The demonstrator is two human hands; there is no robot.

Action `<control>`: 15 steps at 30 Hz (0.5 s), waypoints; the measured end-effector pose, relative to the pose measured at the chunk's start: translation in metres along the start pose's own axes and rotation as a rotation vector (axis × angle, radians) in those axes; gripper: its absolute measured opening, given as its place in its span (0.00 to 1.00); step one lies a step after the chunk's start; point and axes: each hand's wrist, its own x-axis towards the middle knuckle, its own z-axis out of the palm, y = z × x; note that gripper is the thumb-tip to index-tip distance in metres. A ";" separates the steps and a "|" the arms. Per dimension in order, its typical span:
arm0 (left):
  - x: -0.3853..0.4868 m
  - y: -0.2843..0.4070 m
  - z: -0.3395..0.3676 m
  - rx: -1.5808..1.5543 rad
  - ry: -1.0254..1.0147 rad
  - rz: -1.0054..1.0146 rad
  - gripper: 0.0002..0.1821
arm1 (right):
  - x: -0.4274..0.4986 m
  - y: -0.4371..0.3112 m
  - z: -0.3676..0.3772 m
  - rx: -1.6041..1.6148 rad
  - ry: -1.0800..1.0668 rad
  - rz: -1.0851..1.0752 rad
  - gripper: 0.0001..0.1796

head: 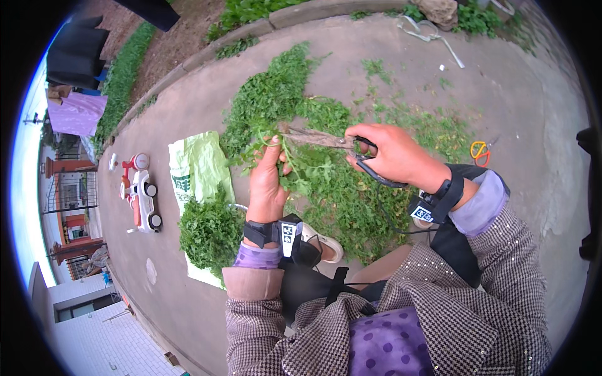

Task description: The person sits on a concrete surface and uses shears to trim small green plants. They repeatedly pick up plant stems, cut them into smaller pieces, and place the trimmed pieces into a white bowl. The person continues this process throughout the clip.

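Note:
My left hand point(269, 176) grips a leafy green sprig point(296, 164) between thumb and fingers. In my right hand point(400, 152) is a pair of dark-handled scissors point(324, 139), its dirt-stained blades pointing left. The blade tips reach the stems just above my left thumb; whether they touch them I cannot tell. Beneath both hands a broad heap of cut greens point(348, 202) spreads over the concrete, joining a taller pile point(270, 91) farther off. Left of my left wrist, a bushy bundle of greens point(209, 230) rests on a pale green plastic sack point(202, 157) bearing writing.
Scissors with orange and yellow handles point(479, 154) lie on the ground at right. A toy ride-on car point(143, 202) stands at left. Beyond the far curb point(277, 21) grow plants. A pale strap point(435, 35) lies near it. My shoe point(329, 244) is beside the heap.

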 end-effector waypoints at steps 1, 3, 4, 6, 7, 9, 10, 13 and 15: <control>-0.001 -0.002 0.002 0.065 -0.002 0.003 0.08 | 0.001 0.000 0.001 -0.009 -0.003 0.020 0.18; -0.003 -0.004 0.007 0.114 -0.005 0.035 0.08 | 0.001 0.001 0.001 -0.005 -0.003 0.000 0.18; -0.004 -0.005 0.009 0.111 0.006 0.032 0.09 | 0.000 0.002 0.001 -0.006 -0.007 -0.001 0.18; -0.006 -0.005 0.014 0.095 0.025 0.019 0.11 | 0.000 0.002 -0.001 -0.040 -0.021 0.009 0.18; -0.007 -0.005 0.016 0.082 0.034 0.008 0.11 | -0.002 0.002 -0.002 -0.055 -0.030 0.012 0.19; -0.009 -0.003 0.018 0.085 0.064 0.005 0.11 | -0.002 0.001 -0.003 -0.062 -0.052 0.051 0.18; -0.010 -0.003 0.019 0.101 0.085 0.012 0.11 | -0.002 0.002 -0.004 -0.065 -0.064 0.070 0.18; -0.012 0.000 0.017 0.032 0.026 -0.029 0.11 | 0.006 0.004 -0.006 0.458 0.112 0.275 0.17; -0.011 0.002 0.011 0.019 -0.031 -0.057 0.11 | 0.013 0.008 -0.014 0.572 0.262 0.278 0.18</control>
